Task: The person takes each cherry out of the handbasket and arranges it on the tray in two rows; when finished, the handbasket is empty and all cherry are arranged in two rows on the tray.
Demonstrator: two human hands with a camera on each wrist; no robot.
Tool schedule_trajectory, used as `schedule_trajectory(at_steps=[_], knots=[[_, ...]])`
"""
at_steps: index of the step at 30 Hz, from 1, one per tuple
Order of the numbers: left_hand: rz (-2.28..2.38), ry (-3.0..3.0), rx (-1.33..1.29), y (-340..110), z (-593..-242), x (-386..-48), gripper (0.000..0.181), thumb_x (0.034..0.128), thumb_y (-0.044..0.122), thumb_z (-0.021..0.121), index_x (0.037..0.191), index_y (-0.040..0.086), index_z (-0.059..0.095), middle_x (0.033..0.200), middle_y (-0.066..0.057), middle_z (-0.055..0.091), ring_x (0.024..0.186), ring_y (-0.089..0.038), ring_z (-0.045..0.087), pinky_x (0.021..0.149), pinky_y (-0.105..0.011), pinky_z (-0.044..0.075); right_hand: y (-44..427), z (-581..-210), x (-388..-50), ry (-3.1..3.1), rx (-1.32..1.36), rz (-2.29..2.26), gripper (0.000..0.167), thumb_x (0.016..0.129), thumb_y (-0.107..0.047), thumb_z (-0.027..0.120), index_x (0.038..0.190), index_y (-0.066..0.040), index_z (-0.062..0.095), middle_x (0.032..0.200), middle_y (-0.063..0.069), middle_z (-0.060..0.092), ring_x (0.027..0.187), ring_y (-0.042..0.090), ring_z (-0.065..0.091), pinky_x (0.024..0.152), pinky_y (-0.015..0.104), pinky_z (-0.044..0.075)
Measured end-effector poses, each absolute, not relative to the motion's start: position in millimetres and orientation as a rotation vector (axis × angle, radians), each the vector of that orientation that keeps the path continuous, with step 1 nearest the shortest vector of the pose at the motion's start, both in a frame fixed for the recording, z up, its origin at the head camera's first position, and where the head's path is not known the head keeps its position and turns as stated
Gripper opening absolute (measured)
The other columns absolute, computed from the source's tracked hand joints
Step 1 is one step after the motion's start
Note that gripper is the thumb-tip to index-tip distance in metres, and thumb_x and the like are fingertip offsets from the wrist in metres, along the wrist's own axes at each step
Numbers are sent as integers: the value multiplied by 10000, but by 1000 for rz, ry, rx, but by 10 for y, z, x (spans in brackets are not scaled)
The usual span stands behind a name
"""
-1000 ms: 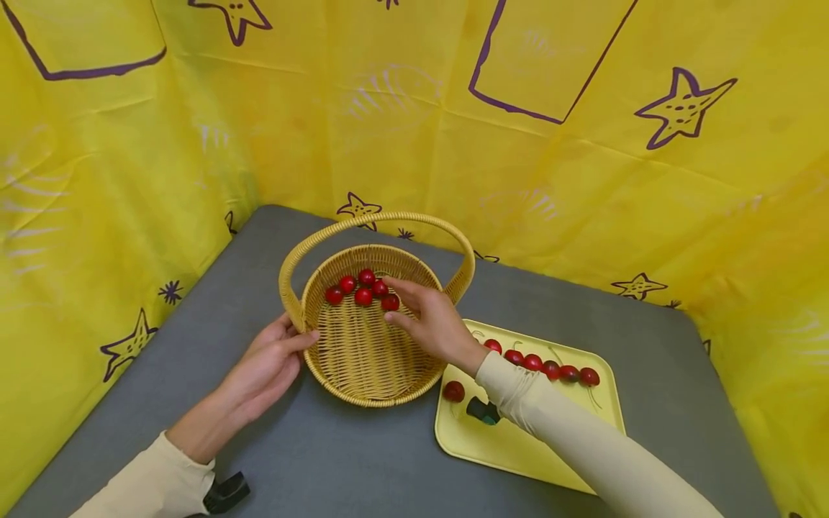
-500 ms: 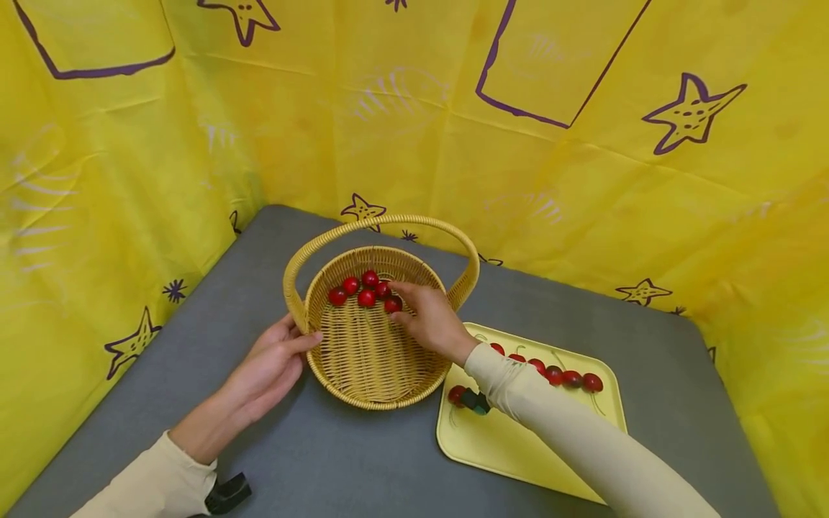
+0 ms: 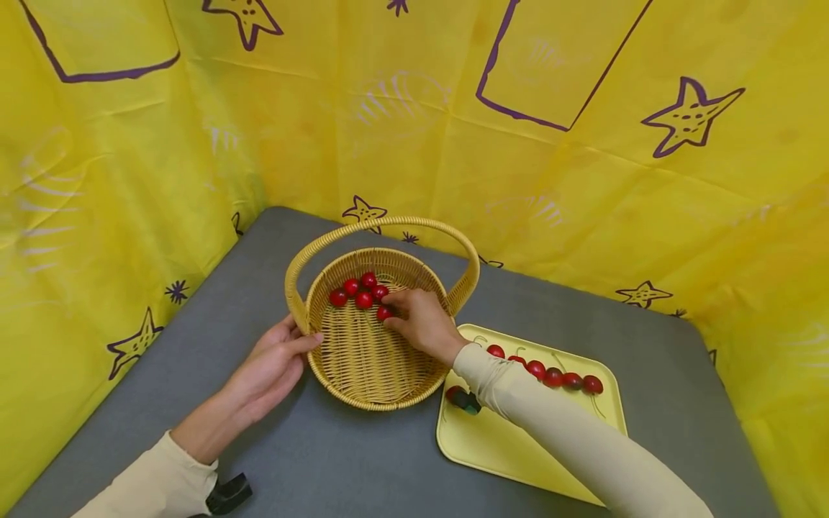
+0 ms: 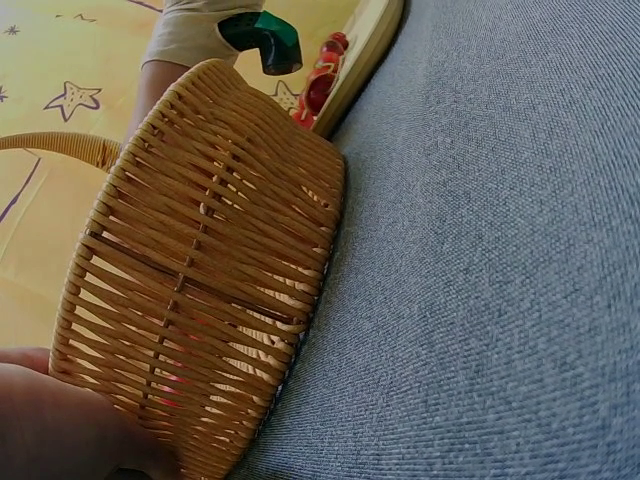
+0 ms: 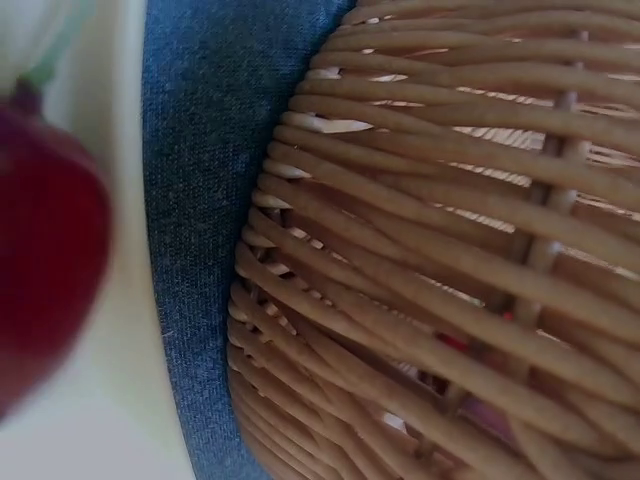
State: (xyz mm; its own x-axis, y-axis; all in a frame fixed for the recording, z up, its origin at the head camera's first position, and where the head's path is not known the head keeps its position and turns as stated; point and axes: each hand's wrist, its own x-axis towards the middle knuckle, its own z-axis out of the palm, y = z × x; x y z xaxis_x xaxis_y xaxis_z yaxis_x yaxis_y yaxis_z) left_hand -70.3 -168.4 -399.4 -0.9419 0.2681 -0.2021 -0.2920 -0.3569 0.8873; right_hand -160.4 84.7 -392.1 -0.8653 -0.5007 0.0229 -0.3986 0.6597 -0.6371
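A round wicker basket [image 3: 376, 367] with an arched handle [image 3: 401, 219] stands on the grey table. My left hand [image 3: 275, 363] grips its left rim, thumb over the edge; in the left wrist view that thumb [image 4: 70, 430] lies against the weave. Inside, toward the back left, lies a group of red cherries [image 3: 364, 298]. My right hand [image 3: 424, 324] reaches over the right rim into the basket. Its thumb and fingers pinch one cherry [image 3: 384, 313] just in front of the group. In the right wrist view the basket wall [image 5: 430, 250] hides this hand.
Right of the basket lies a pale yellow tray [image 3: 531, 460], partly under my right forearm. A row of cherries with stems [image 3: 553, 376] runs along its back, and a single cherry [image 3: 452, 394] sits near its left edge. Yellow patterned cloth [image 3: 414, 144] hangs behind the table.
My right hand has moved a little toward the front of the basket, its fingers closing on a cherry that has shifted slightly left and forward. The left hand keeps its grip on the rim.
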Motion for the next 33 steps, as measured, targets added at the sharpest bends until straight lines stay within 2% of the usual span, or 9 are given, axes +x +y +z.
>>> schedule_trajectory(at_steps=[5,10,20,27,33], knots=[[2330,1526,-33,-1653,-4014,-727,724,1079,-53,431,1678,24,32,1703,-172,127,1582,-244,96,1288,-350,133,867,-3950,-1600,2723,-783,-970,294,969,-90,776,1255,-23,756,1253,98,755,1174,213,711,993,376,577],[2315,1534,-40,-1628,-4033,-737,729,1082,-39,449,1680,29,39,1703,-166,132,1581,-241,99,1290,-364,130,928,-3906,-1557,2711,-861,-965,311,995,-121,751,1298,-51,750,1259,62,756,1155,160,707,972,346,582],[2326,1548,-34,-1633,-4019,-736,691,1083,-42,443,1666,20,76,1677,-164,161,1568,-225,123,1270,-321,164,1331,-3329,-1193,2565,-858,-1310,354,998,-118,751,1349,-159,738,1273,-9,751,1078,70,736,870,239,602],[2329,1553,-19,-1641,-4021,-726,706,1081,-36,466,1664,10,72,1680,-161,157,1573,-228,110,1289,-353,123,1859,-3227,-837,2530,-691,-1475,395,985,-132,767,1369,-211,722,1208,-50,772,1049,109,756,854,291,619],[2340,1556,-24,-1668,-4028,-722,685,1086,-24,474,1651,1,88,1665,-154,192,1561,-208,135,1278,-328,135,2257,-3388,-646,2614,-538,-1450,429,966,-145,791,1378,-235,717,1254,-58,755,1054,105,754,856,287,618]])
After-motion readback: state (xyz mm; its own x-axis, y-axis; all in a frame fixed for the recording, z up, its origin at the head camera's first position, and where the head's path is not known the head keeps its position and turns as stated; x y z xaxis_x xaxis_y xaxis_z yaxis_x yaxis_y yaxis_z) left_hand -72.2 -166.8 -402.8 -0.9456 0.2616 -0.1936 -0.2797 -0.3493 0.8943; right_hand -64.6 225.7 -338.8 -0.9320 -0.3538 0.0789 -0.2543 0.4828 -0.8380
